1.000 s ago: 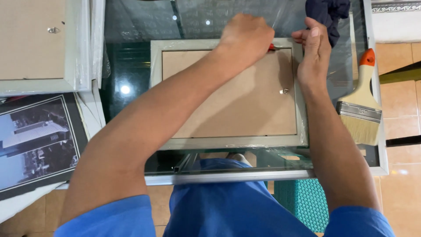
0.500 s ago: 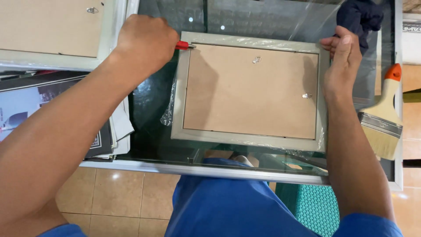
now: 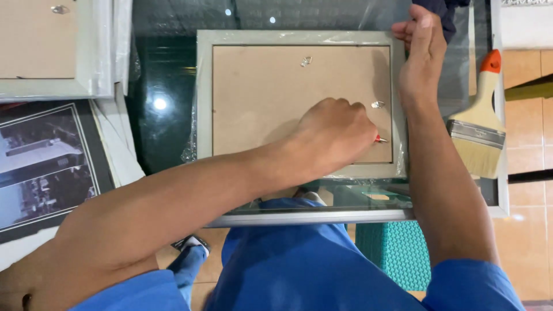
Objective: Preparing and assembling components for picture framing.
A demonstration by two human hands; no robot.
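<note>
A light grey picture frame (image 3: 204, 98) lies face down on a glass table (image 3: 161, 132), showing its brown backing board (image 3: 271, 92) and some clear plastic wrap at the edges. My left hand (image 3: 334, 135) reaches across the board and is closed on a small red-handled tool (image 3: 380, 139), whose tip sits at the board's right edge near the lower right corner. A small metal clip (image 3: 377, 105) lies just above that tip. My right hand (image 3: 420, 57) grips the frame's upper right corner, thumb on the rim.
A wide paintbrush (image 3: 481, 126) with an orange handle lies at the table's right edge. Another face-down frame (image 3: 46, 86) and a black-and-white print (image 3: 40, 167) are at the left. A dark cloth (image 3: 443, 11) lies behind my right hand. A teal stool (image 3: 397, 253) stands below.
My left hand has moved with the red tool from the frame's upper left corner to its lower right edge. My right hand stays on the upper right corner.
</note>
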